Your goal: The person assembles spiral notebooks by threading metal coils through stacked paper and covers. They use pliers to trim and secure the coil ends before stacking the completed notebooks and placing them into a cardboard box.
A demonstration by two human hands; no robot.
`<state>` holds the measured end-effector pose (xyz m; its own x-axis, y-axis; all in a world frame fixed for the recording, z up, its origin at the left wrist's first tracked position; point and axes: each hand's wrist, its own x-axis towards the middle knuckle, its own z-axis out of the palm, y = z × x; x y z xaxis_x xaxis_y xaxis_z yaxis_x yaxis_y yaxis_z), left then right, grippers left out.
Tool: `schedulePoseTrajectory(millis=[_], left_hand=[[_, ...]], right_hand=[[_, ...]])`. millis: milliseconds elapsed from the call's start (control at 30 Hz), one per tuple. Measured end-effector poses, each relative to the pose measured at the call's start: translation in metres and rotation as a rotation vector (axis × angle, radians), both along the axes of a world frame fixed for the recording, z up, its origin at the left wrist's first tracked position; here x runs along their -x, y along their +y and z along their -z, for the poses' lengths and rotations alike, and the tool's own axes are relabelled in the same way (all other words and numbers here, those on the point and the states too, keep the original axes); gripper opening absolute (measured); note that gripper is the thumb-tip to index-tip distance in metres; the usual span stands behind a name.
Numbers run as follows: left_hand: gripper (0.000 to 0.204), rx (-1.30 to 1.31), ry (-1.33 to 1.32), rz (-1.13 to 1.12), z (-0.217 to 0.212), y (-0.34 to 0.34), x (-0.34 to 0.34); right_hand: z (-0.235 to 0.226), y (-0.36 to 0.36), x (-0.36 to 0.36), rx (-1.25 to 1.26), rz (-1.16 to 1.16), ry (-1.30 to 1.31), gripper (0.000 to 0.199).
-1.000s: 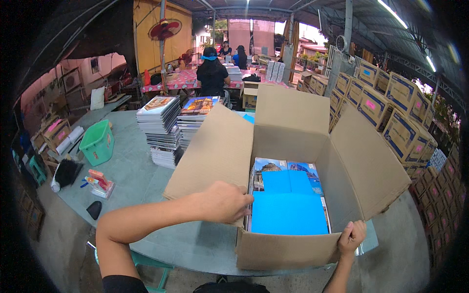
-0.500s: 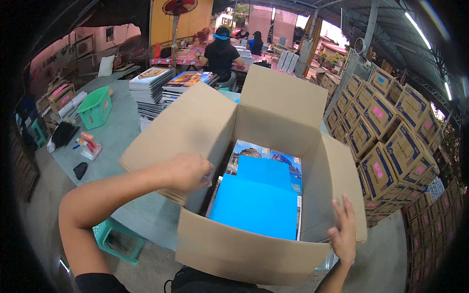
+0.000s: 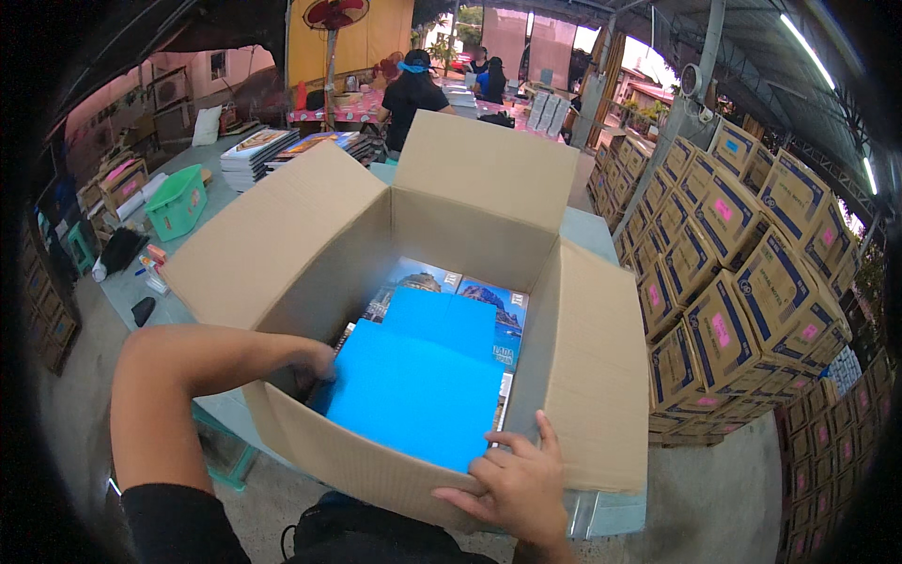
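An open cardboard box (image 3: pixel 460 160), its flaps folded outward, sits in front of me on the table. Inside lie bright blue sheets (image 3: pixel 413 376) over books with photo covers (image 3: pixel 509 310), whose far ends stay uncovered. My left hand (image 3: pixel 315 362) reaches into the box beside the sheets' left edge; its fingers are blurred and partly hidden. At the near right corner, my right hand (image 3: pixel 517 484) lies over the box's rim with its fingers spread, their tips close to the sheets' near right corner. I see nothing held in it.
The grey-green table (image 3: pixel 211 221) bears a green bin (image 3: pixel 178 202), book stacks (image 3: pixel 258 158) and small items near its left edge. Many stacked cartons (image 3: pixel 723 320) stand to the right. Other people work at a far table (image 3: pixel 366 111), near a standing fan (image 3: pixel 335 14).
My left hand has moved down into the box, beside the blue sheets. My right hand has shifted from the right flap to the near right corner. The box now appears farther left.
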<state>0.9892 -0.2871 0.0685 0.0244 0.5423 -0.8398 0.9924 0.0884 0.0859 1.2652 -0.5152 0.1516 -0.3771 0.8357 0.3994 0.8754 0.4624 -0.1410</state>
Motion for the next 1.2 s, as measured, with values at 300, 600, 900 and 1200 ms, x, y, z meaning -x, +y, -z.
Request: schedulePoseTrajectory(millis=[300,600,900,1200], left_hand=[[0.097,0.298,-0.507,-0.523,0.033,-0.001,0.01],[0.093,0.254,-0.713,-0.852,0.018,-0.008,-0.019],[0.065,0.154,-0.652,-0.886,0.0,-0.007,-0.03],[0.071,0.119,-0.567,-0.899,-0.013,-0.012,-0.028]], right_hand=[[-0.013,-0.002,-0.008,-0.041,-0.145,0.093,0.03],[-0.011,0.01,-0.006,-0.035,-0.195,0.177,0.03],[-0.021,0.011,-0.004,0.019,-0.159,0.188,0.032],[-0.017,0.011,-0.001,-0.014,-0.15,0.157,0.032]])
